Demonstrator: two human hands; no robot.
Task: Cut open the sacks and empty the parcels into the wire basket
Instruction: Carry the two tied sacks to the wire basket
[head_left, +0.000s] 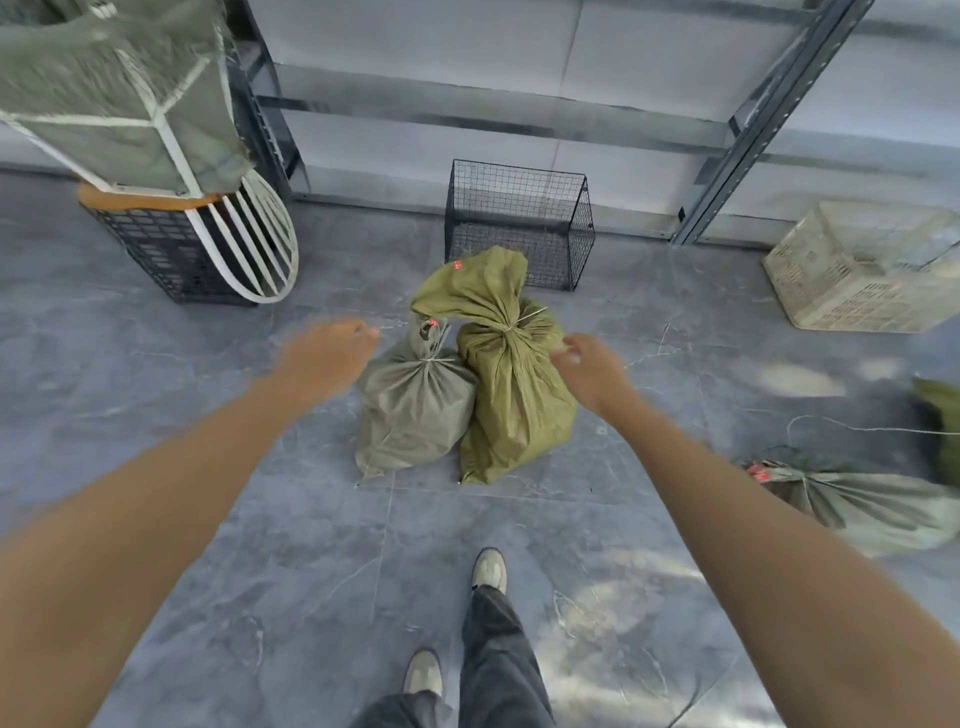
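Grey tiled floor (260, 519) carries everything. Farthest from the wire basket (519, 223) are the person's shoes; both bare arms stretch from there toward it. The left hand (332, 358) hangs short of the basket and to its left, too blurred to tell how its fingers lie. The right hand (589, 371), to the basket's right, has its fingers (569, 345) loosely apart and holds nothing. It sits just beside the olive sack (519, 405), though contact cannot be made out. No cutting tool shows in either hand.

Directly in front of the basket stand two tied sacks, touching each other: the grey sack (415, 415) on the left and the taller olive one, whose loose top flops against the basket's front mesh. A third sack (872, 506) lies on its side well to the right of the basket.

The woven cloth looks soft and slack, the bellies full and probably weighty. The bunched neck under the cord (511, 327) seems the surest hold — firm, narrow, and close to where a cut would go. Behind the basket runs metal shelving (753, 119).
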